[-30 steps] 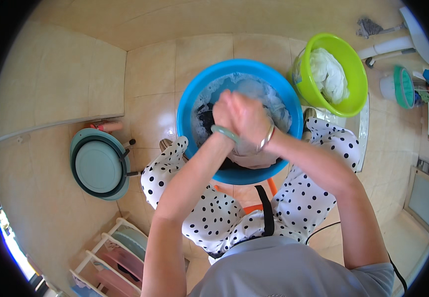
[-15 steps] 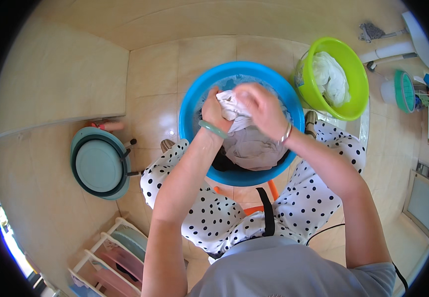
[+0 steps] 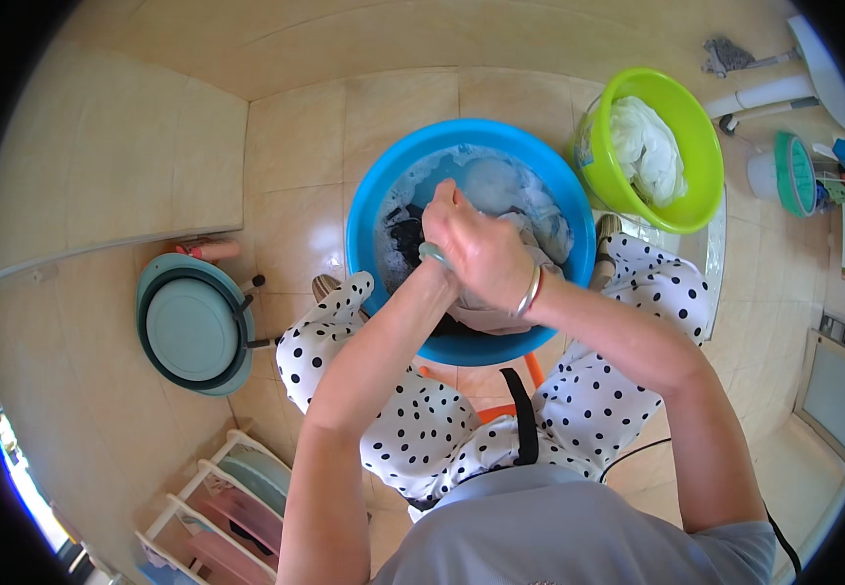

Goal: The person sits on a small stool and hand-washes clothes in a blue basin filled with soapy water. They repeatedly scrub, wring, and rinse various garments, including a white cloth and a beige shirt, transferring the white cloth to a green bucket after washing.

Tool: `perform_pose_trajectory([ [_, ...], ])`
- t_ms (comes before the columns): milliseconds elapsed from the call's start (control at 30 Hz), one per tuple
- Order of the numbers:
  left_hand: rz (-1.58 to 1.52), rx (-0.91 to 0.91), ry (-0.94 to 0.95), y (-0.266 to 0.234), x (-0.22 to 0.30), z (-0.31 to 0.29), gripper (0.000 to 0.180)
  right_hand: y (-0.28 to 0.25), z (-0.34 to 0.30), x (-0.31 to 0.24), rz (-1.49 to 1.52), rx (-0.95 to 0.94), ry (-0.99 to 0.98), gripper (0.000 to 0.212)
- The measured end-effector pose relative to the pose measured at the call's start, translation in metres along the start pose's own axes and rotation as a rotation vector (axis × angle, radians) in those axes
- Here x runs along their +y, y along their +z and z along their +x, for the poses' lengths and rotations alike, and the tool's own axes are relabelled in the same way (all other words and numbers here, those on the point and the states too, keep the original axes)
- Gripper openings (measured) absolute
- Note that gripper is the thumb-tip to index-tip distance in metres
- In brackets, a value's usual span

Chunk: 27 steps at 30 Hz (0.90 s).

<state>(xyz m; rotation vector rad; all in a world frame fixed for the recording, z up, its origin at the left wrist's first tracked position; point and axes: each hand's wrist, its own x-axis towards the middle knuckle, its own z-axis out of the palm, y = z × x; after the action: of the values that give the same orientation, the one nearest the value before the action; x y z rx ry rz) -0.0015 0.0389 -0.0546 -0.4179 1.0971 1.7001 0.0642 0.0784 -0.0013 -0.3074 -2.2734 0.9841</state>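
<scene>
Between my knees stands a round blue basin [image 3: 369,210] holding soapy water [image 3: 486,175] and a dark garment [image 3: 405,239] at its left side. Both hands are pressed together over the basin's near half, clenched on a wet light grey cloth [image 3: 489,318] that bulges out beneath them. My right hand [image 3: 496,263], with a silver bangle at the wrist, lies on top. My left hand [image 3: 442,207], with a green bangle, sits partly under it, its fingers pointing toward the far rim.
A lime green basin [image 3: 678,224] with a white cloth [image 3: 645,146] stands at the far right. A teal folding tub [image 3: 193,324] and pink bottle [image 3: 210,250] are on the tiled floor to the left. A white rack [image 3: 232,507] is at lower left.
Both hands have shifted over the basin, lifting the grey cloth and then pressing it down toward the near left side, rubbing it while keeping hold.
</scene>
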Motion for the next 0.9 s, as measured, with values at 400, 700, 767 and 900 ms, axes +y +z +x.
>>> perform_pose_trajectory([
  [400, 0.044, 0.107, 0.082, 0.001, 0.038, -0.014, 0.033, -0.041, 0.016, 0.078, 0.717, -0.233, 0.826, 0.043],
  [700, 0.21, 0.064, 0.066, -0.018, 0.028, -0.001, 0.038, -0.029, -0.008, 0.027, 0.371, -0.24, 0.234, 0.021],
  [767, 0.13, 0.096, 0.02, -0.013, 0.021, 0.0, 0.033, -0.022, -0.012, 0.02, 0.16, -0.265, 0.087, 0.016],
  [900, 0.173, 0.133, -0.017, 0.018, -0.022, -0.017, 0.027, -0.004, -0.004, 0.084, -0.113, -0.089, 0.221, 0.016],
])
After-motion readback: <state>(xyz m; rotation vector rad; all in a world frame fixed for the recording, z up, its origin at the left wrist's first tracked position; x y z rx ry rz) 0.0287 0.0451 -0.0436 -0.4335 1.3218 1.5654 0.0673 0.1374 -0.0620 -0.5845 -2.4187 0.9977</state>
